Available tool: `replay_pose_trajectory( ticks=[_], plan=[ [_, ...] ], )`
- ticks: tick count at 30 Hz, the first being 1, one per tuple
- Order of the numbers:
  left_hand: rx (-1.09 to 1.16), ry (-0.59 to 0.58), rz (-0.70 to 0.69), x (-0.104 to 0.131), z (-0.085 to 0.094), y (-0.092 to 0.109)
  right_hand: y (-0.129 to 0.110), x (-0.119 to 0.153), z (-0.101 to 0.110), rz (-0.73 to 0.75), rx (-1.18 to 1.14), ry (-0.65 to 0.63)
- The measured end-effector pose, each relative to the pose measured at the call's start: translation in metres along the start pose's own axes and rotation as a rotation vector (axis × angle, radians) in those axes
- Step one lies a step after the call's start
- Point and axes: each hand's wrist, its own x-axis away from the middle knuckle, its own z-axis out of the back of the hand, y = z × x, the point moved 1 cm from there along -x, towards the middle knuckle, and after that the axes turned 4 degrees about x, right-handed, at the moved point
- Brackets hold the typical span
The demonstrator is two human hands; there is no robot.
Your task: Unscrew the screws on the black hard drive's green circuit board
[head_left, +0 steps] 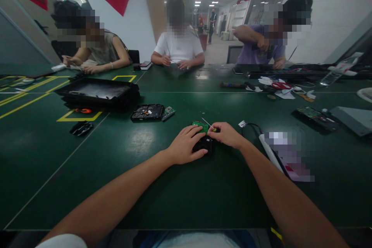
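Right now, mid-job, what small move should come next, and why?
I'd probably swing the screwdriver tip down toward the green board. The right hand grips it with the shaft angled up and away, its tip showing past the board's far edge. The left hand lies over the board and black drive, seemingly bracing them.

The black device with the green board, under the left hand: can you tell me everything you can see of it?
It is a small, blocky device lying on the green table. A green circuit board shows at its far end; the nearer part is dark, perhaps plastic or metal casing, with a small pale patch. The left hand lies spread across it, hiding much of it. The right hand holds a thin-shafted tool by its right edge; whether either touches it is unclear.
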Motion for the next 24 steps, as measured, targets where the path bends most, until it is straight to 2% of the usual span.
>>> replay_pose_trajectory(
  ticks=[12, 18, 24],
  plan=[
    [0.022, 0.014, -0.012, -0.002, 0.0, 0.001, 0.001, 0.001, 0.001, -0.023, 0.007, -0.008],
    [0.032, 0.001, 0.016, -0.007, 0.006, -0.006, 0.003, 0.0, 0.0, -0.032, 0.009, -0.011],
    [0.015, -0.001, 0.036, -0.008, 0.001, -0.012, 0.003, 0.001, 0.002, -0.038, 0.024, -0.012]
  ],
)
